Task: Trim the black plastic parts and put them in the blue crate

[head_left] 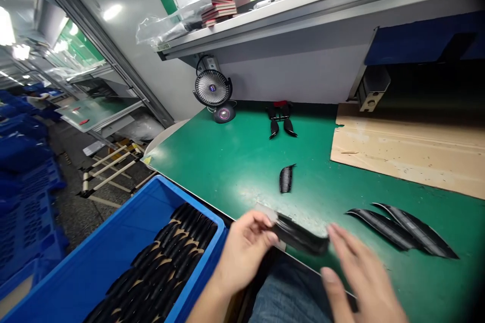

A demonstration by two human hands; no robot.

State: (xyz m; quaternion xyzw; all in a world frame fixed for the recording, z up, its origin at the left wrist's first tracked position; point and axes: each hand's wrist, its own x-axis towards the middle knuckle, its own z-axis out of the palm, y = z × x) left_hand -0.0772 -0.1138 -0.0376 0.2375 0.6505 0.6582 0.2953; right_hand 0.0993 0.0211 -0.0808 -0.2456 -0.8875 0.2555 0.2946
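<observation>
Broadly, we stand at the near edge of the green worktop [235,161], with the blue crate [113,252] of stacked black parts low on our left. Our left hand [246,250] pinches one end of a black ribbed strip [301,237] just over that edge. Our right hand [359,277] is spread open and blurred at the other end; we cannot tell if it touches. Held by one pinch, the strip could, we judge, twist loose and drop past the edge. The small ribbed piece [286,179] lies well apart.
</observation>
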